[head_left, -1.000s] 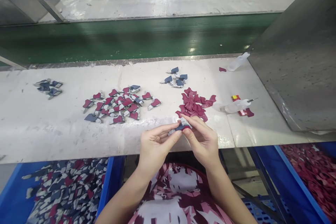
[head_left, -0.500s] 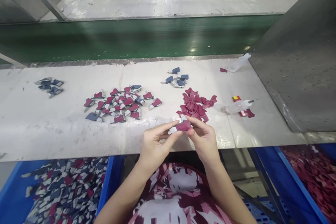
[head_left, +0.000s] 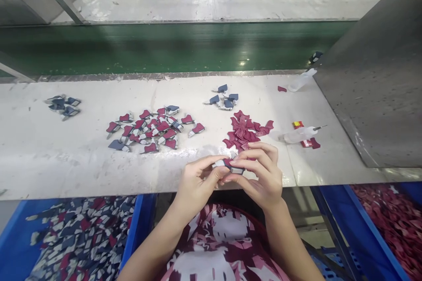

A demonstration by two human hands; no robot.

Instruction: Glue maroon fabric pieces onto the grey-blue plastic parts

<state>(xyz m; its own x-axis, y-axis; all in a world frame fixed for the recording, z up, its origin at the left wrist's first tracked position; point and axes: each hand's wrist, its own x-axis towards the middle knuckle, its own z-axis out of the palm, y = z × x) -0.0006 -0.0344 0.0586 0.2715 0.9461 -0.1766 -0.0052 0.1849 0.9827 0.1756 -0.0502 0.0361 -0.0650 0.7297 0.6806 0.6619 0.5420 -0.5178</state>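
Note:
My left hand pinches one end of a small grey-and-navy plastic part with a maroon top piece, just above the table's front edge. My right hand grips the other end, its fingers laid over the maroon face and the thumb beneath. The part is tilted so its navy and grey side shows; fingers cover much of it. Right behind the hands lies a heap of loose maroon pieces. To its left spreads a group of similar parts, most with maroon tops.
Several navy-topped parts sit farther back, others far left. Two clear squeeze bottles and a red-yellow packet lie right. Behind runs a green conveyor. A metal panel bounds the right; blue bins stand below.
My right hand has rolled over the part, its fingers now across the top. The part has tilted, showing its side. A dark item has appeared on the conveyor beside the right panel.

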